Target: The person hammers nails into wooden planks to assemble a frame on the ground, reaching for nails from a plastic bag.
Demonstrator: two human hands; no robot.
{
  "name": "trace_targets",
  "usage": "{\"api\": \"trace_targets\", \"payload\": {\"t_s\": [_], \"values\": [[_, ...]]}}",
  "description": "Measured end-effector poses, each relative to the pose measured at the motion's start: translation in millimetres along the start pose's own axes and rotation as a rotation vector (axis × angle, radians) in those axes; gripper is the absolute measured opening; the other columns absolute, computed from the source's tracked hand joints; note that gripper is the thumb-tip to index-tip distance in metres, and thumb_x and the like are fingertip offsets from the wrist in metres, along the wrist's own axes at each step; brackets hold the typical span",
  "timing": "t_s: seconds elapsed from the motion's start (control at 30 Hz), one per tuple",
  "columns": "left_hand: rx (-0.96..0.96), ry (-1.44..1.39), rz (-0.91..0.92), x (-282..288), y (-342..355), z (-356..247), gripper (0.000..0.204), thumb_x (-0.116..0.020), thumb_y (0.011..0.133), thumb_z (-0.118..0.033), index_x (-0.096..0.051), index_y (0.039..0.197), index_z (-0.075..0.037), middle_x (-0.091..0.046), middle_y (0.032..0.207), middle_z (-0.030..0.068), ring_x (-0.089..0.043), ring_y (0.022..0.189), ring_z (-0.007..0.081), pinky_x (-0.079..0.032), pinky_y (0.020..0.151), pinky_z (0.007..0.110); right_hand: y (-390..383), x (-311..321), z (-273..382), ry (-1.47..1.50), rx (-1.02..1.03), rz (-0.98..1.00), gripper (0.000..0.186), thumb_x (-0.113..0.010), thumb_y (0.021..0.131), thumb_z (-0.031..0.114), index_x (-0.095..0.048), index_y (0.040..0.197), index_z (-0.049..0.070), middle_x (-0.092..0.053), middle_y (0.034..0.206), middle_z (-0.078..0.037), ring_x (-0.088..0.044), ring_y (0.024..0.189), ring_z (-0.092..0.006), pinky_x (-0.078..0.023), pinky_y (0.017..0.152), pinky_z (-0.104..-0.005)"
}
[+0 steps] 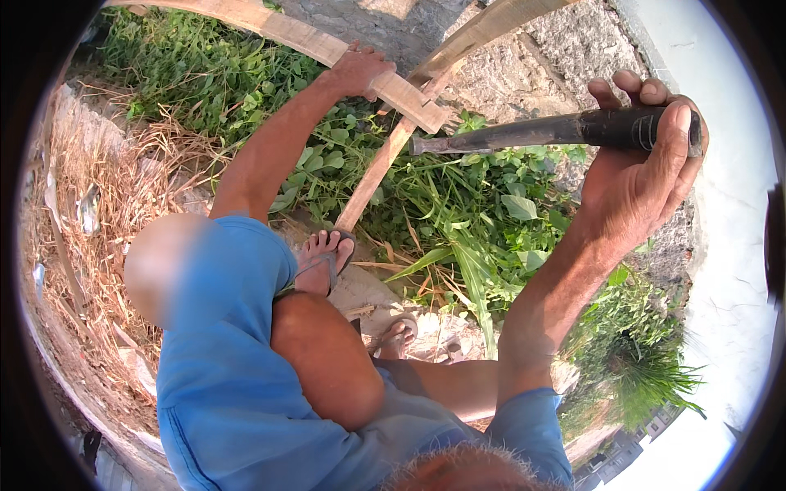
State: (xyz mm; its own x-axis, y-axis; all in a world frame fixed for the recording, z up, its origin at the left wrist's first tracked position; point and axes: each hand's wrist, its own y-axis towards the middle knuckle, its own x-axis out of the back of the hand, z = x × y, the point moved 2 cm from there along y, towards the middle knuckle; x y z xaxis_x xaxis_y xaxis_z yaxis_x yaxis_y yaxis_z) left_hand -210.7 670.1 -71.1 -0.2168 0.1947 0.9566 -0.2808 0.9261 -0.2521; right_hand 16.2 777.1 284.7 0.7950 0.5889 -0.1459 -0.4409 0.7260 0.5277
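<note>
Head: flat wooden plank, tapered dark tool

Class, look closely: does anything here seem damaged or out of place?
A pale scrap lies among the dry grass at left, looking like litter. The tool in the right hand has scuffed, stained metal, suggesting wear. Nothing else stands out.
</note>
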Motion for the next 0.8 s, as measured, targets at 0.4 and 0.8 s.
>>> {"api": "trace_targets", "payload": {"t_s": [0.4,0.8], "values": [[0.135,-1.318,-0.609,19.6,-101.9,24.2,0.058,-0.064,0.095,-0.039,-0.051,0.145,-0.014,-0.057,0.139,0.0140,-0.054,0.129,0.0324,-0.043,0.110,0.044,-7.4,-47.3,-117.1,0.207,0.062,0.065,0.041,-0.071,0.096,0.018,-0.038,0.117,0.007,-0.062,0.076,-0.012,-0.067,0.067,-0.0215,-0.062,0.061,-0.0400],[-0.001,-0.716,-0.395,7.8,-75.1,-43.8,0.063,-0.071,0.090,-0.049,-0.059,0.131,-0.003,-0.063,0.118,0.0182,-0.060,0.111,0.0377,-0.049,0.095,0.048,-40.6,-79.9,-139.6,0.098,-0.016,0.162,0.035,-0.068,0.098,0.016,-0.041,0.118,0.005,-0.064,0.081,-0.010,-0.065,0.073,-0.0144,-0.055,0.066,-0.0284]]}}
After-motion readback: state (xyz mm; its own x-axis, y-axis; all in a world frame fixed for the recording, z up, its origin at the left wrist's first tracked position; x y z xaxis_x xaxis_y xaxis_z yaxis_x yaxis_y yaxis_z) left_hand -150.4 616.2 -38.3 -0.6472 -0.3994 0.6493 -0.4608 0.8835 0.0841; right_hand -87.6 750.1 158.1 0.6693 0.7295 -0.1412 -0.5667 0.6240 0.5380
